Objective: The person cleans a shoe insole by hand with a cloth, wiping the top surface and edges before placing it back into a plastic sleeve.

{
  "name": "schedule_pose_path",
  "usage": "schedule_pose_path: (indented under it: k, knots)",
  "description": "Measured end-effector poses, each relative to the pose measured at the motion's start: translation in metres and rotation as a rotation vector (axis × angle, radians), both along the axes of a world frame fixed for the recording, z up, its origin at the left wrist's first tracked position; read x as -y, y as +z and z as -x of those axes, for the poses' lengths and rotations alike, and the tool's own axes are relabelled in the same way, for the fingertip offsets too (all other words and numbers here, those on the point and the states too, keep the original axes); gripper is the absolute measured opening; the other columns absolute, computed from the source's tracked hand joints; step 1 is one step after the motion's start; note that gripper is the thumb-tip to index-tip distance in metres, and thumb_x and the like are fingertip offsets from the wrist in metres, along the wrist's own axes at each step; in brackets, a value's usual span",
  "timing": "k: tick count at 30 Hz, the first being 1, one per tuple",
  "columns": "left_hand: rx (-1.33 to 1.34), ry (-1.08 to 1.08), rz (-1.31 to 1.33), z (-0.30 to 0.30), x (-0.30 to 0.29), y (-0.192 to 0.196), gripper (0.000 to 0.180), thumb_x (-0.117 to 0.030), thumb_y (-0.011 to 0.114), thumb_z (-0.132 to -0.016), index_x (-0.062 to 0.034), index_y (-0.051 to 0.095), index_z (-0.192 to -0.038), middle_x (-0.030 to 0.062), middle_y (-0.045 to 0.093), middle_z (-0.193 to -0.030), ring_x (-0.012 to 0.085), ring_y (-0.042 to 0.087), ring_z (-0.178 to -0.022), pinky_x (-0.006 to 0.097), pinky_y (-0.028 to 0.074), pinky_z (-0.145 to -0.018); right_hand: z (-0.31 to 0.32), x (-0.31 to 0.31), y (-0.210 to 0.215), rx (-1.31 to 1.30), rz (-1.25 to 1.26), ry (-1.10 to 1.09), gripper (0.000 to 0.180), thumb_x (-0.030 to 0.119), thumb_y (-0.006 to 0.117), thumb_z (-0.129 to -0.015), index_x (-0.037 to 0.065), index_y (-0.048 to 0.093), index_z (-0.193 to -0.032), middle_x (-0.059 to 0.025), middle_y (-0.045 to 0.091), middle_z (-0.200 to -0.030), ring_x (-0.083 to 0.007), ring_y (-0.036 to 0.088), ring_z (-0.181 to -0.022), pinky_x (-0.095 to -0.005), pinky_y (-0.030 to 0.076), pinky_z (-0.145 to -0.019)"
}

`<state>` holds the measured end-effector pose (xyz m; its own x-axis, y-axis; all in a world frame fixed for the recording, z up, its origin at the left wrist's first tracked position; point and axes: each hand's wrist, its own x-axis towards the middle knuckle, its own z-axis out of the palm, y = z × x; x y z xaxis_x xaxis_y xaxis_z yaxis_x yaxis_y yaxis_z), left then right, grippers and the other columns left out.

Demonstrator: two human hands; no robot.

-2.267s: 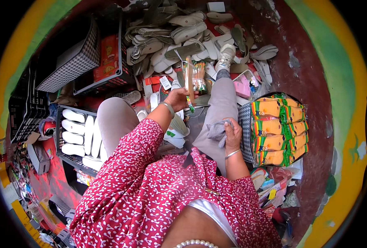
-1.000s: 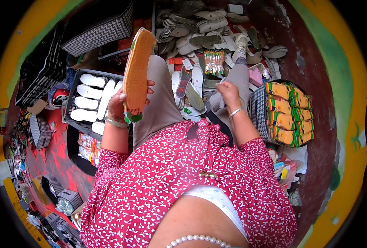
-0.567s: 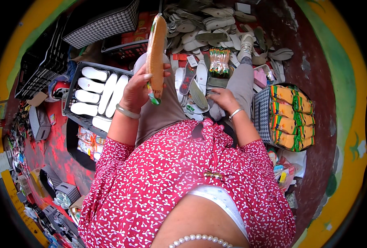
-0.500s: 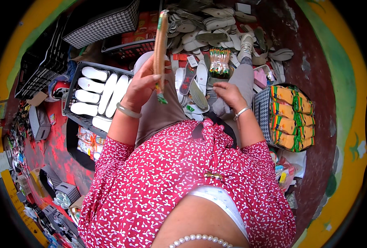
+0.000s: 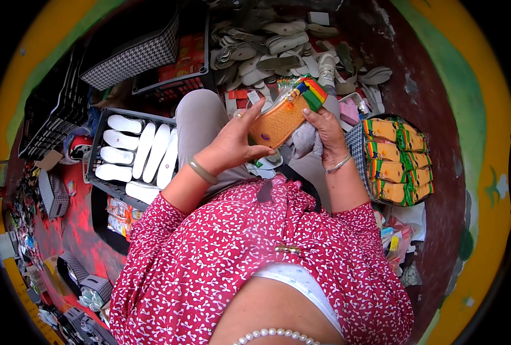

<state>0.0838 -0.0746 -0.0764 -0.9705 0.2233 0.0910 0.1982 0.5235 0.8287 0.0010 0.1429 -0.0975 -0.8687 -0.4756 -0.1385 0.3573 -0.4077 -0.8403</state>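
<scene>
A flat clear pack of orange-tan insoles [image 5: 278, 123], with a green, yellow and red end, is tilted in front of me between both hands. My left hand [image 5: 232, 138] is around its lower left end, thumb and fingers at opposite edges. My right hand [image 5: 331, 135] grips it by the coloured end. Just below the pack, beside my right hand, is some grey fuzzy fabric [image 5: 306, 141]. To my right, a houndstooth basket [image 5: 356, 146] holds several similar packs [image 5: 390, 169] in two rows.
White insoles [image 5: 146, 144] fill a dark crate [image 5: 113, 194] on my left. A pile of loose insoles [image 5: 287, 43] covers the floor ahead, near my outstretched shoe [image 5: 327, 69]. Another houndstooth basket [image 5: 137, 54] leans at the far left, beside a black crate [image 5: 175, 82].
The pack, held edge-on and upright in my left hand, has been turned flat and brought right. My right hand has risen and taken hold of its coloured end.
</scene>
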Motion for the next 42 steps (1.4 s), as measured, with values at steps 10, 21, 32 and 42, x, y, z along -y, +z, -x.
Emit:
schedule_pose_path:
  k: [10,21,32,42]
  knots:
    - [0.534,-0.394,-1.174,0.031,0.001,0.015,0.095,-0.052,0.063,-0.074,-0.0022,0.019,-0.142,0.0148,0.028,-0.143,0.0255,0.035,-0.129,0.039,0.026,-0.106,0.003,0.000,0.010,0.142,0.130,0.078,0.022,0.015,0.062,-0.084,0.000,0.060,-0.100,-0.0078,0.065,-0.089,-0.0142,0.063,-0.076,-0.0238,0.049,-0.069]
    - [0.508,-0.168,-1.483,0.027,-0.019,-0.005,0.094,-0.010,0.052,-0.053,-0.0096,0.022,-0.141,0.0175,0.039,-0.133,0.0309,0.046,-0.118,0.044,0.041,-0.096,0.018,-0.003,0.000,-0.142,-0.163,-0.263,0.025,0.020,0.057,-0.090,0.000,0.058,-0.105,-0.0019,0.061,-0.086,-0.0071,0.056,-0.076,-0.0203,0.046,-0.068]
    - [0.509,-0.099,-1.771,0.037,-0.032,-0.008,0.055,-0.048,0.029,-0.094,-0.0072,0.043,-0.128,0.0139,0.051,-0.123,0.0272,0.051,-0.111,0.038,0.041,-0.096,-0.042,0.052,0.015,-1.417,-0.922,-0.212,0.043,0.026,0.057,-0.085,0.011,0.052,-0.124,-0.0117,0.036,-0.140,-0.0315,0.028,-0.132,-0.0484,0.018,-0.106]
    - [0.382,-0.119,-1.639,0.037,-0.051,-0.010,0.051,-0.041,0.030,-0.096,-0.0080,0.033,-0.135,0.0112,0.042,-0.133,0.0251,0.048,-0.116,0.039,0.040,-0.096,0.011,0.049,0.025,-1.277,-0.802,-0.427,0.040,0.021,0.053,-0.088,0.005,0.051,-0.124,-0.0157,0.043,-0.133,-0.0336,0.036,-0.126,-0.0429,0.027,-0.105]
